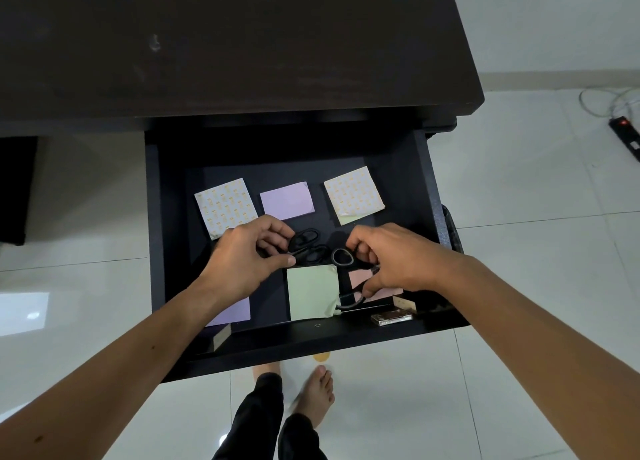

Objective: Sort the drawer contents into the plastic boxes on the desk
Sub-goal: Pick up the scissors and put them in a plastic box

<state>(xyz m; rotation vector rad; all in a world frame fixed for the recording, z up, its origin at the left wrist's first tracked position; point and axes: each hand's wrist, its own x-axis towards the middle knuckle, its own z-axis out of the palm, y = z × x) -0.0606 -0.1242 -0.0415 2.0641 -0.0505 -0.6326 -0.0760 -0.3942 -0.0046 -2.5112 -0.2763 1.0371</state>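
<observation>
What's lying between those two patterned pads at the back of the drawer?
A purple pad, apart from both patterned pads, in the head view.

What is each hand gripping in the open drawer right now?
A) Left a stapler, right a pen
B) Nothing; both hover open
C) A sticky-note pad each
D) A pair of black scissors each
D: the left hand curls round the handles of one pair of black scissors, and the right hand pinches a second pair.

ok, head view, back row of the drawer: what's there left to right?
Left patterned pad → purple sticky pad → right patterned pad, with a pale green sheet showing under its near corner.
</observation>
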